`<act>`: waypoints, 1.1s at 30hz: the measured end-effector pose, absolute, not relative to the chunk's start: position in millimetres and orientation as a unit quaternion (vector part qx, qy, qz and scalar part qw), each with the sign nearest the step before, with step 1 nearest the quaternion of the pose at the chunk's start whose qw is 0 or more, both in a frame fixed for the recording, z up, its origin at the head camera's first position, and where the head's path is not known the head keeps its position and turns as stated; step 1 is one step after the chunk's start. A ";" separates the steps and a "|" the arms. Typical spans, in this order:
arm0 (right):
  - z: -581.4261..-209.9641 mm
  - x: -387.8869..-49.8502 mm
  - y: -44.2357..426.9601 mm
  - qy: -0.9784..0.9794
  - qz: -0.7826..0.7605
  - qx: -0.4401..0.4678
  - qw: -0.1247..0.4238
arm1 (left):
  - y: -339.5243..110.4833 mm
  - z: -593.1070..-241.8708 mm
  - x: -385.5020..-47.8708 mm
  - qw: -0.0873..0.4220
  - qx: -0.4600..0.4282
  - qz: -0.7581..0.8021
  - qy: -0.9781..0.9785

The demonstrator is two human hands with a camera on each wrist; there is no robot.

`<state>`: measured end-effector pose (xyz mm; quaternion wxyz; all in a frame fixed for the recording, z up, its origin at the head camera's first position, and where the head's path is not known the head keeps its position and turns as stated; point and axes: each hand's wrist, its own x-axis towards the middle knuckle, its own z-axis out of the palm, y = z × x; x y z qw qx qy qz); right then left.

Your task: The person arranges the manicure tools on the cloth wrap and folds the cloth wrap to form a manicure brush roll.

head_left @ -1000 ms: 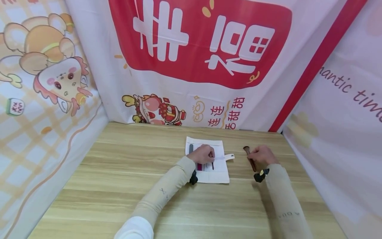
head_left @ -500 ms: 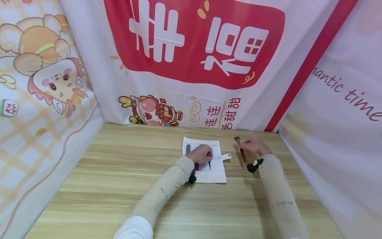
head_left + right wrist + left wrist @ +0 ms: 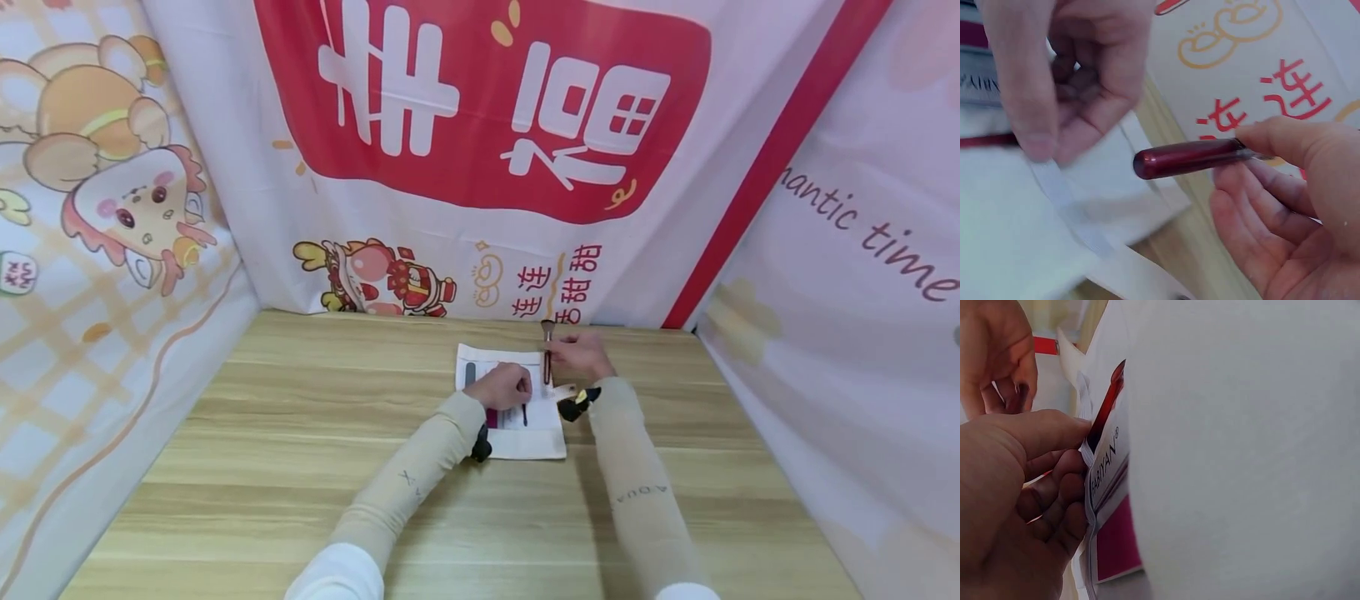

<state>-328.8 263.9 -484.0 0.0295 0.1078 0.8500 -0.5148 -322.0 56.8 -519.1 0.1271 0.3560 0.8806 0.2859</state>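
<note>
A white fabric brush pouch (image 3: 540, 446) lies unfolded on the table. My left hand (image 3: 498, 387) pinches the edge of its pocket between thumb and fingers, as the left wrist view shows. A dark red slim handle (image 3: 1107, 403) sticks out of the pocket beside the left thumb. Inside the pocket are printed lettering and a magenta patch (image 3: 1116, 544). My right hand (image 3: 583, 353) holds a makeup brush (image 3: 1188, 157) above the pouch's far right corner, bristles away from me. The brush's glossy dark red handle end points toward the left hand, apart from the pocket.
A strap (image 3: 564, 391) with a snap extends from the pouch's right side. The wooden table (image 3: 300, 467) ends at a printed white and red cloth (image 3: 480, 192) behind. More printed cloth hangs at the left (image 3: 112, 208) and right (image 3: 847, 275).
My right hand has carried the makeup brush leftward from the table's right part to the pouch. My left hand stays on the pocket. The head view has shifted slightly.
</note>
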 end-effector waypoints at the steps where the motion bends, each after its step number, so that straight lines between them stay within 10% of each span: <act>1: -487.1 -330.9 258.6 0.843 -0.525 0.113 0.017 | 56.7 -519.8 -323.1 0.125 0.359 0.287 0.879; 10: -507.3 -335.2 241.9 0.838 -0.527 0.139 -0.016 | 56.5 -523.6 -327.6 0.117 0.385 0.297 0.866; 33: -500.1 -325.9 246.5 0.917 -0.375 0.038 0.132 | 52.9 -520.7 -326.9 0.138 0.383 0.285 0.868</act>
